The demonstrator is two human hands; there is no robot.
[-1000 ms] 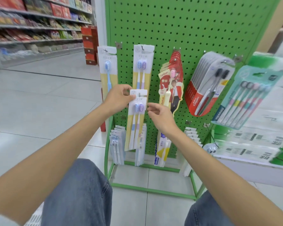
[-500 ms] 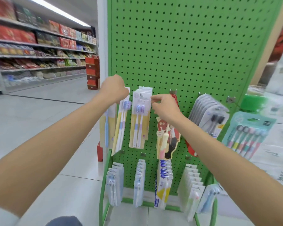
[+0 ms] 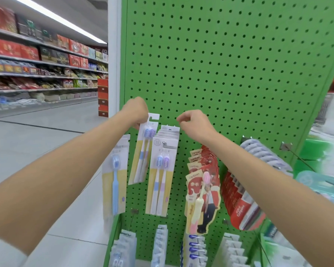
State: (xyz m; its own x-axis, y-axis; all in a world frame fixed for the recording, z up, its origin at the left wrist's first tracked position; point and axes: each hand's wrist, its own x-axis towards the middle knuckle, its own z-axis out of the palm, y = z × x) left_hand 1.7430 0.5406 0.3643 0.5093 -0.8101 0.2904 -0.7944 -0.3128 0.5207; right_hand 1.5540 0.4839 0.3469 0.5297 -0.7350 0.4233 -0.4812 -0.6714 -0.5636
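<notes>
Head view: my left hand (image 3: 136,112) grips the top of a 2-brush toothbrush pack (image 3: 142,157), tilted against the green pegboard (image 3: 239,74), just left of the hanging stack (image 3: 163,170) of matching packs. My right hand (image 3: 196,125) curls above that stack; I cannot tell whether it pinches anything.

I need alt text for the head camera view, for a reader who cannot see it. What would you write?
A person's left hand holds a two-toothbrush pack by its top in front of a green pegboard, beside a hanging stack of the same packs. The right hand, fingers curled, is just above that stack.
</notes>
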